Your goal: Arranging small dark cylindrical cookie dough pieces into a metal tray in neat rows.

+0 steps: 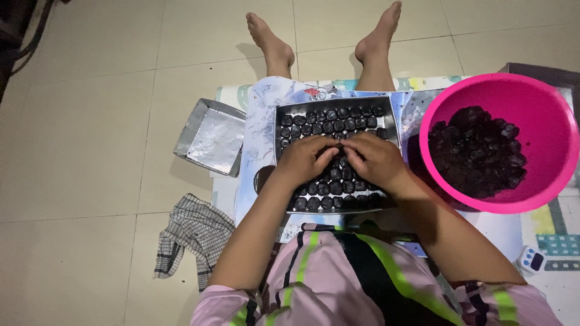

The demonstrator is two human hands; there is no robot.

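Between the person's outstretched legs, on a printed mat [266, 121] spread over the tiled floor, sits a metal tray [391, 118] filled with rows of small dark pieces [329, 128]. Both hands meet over the tray's middle: the left hand [302, 160] and the right hand [377, 158] each curl their fingertips down onto the pieces, apparently pinching 1 between them, though the grip itself is hidden. The pieces look soft, light and probably sticky, best taken by fingertips at the sides. Beside the tray's right edge, a pink bowl [553, 127] holds a heap of the same dark stuff. An empty foil-lined tray [211, 137] lies left, a checked cloth [192, 235] nearer, a small white timer [531, 259] at right.
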